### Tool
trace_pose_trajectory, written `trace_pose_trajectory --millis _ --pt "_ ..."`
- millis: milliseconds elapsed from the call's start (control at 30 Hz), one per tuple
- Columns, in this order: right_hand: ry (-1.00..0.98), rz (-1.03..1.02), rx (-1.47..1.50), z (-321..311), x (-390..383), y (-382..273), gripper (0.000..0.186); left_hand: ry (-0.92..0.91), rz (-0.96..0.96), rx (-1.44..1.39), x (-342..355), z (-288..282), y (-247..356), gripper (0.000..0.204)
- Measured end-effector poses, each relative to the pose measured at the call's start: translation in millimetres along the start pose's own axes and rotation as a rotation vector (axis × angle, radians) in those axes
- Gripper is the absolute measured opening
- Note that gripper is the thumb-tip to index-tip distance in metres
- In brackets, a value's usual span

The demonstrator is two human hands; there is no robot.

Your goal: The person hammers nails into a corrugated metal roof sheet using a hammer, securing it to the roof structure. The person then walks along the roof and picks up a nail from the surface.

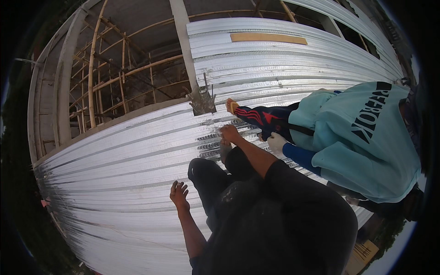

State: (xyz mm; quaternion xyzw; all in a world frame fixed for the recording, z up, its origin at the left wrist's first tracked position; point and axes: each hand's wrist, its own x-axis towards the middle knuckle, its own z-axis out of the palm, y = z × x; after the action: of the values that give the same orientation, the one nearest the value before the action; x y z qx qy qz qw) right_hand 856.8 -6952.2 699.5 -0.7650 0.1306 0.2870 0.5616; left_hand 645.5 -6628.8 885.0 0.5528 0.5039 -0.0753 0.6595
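My left hand [179,195] is held out over the ribbed metal decking [137,167], its fingers spread and nothing in them. Ahead of my bent knees, my right hand [230,134] is low over the decking beside a strip of dark, embossed ribs [208,145]. Its fingers look curled; whatever they hold, if anything, is hidden. Just below it shows my foot [225,151]. Close on the right, a co-worker in a light teal top [362,133] bends over, a pale gloved hand [276,143] near my right forearm and a sandalled foot [232,106] on the sheets.
Rebar and rough concrete stick up at a column stub [202,101] beyond my right hand. At the far left, an open drop holds bamboo scaffolding [95,68] beside a concrete beam [183,43]. A wooden plank [268,38] lies on the far decking.
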Motion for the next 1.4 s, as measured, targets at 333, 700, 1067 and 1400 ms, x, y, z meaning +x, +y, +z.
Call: trace_pose_trajectory --millis 333,700,1067,1400 --pt "0.387 0.075 -0.351 -82.6 78.2 88.0 0.033 -0.389 0.265 0.757 198.1 75.1 113.8 0.050" --pt "0.262 0.137 -0.469 -90.6 254.2 147.4 0.070 -0.308 0.485 0.616 348.5 345.0 117.6 0.081" --pt "0.030 0.249 -0.476 -70.9 448.7 189.6 0.079 0.041 0.668 1.264 382.5 424.2 77.7 0.051" --pt "0.027 0.238 -0.250 -39.1 564.8 247.4 0.074 -0.022 0.732 1.119 400.5 418.7 58.2 0.034"
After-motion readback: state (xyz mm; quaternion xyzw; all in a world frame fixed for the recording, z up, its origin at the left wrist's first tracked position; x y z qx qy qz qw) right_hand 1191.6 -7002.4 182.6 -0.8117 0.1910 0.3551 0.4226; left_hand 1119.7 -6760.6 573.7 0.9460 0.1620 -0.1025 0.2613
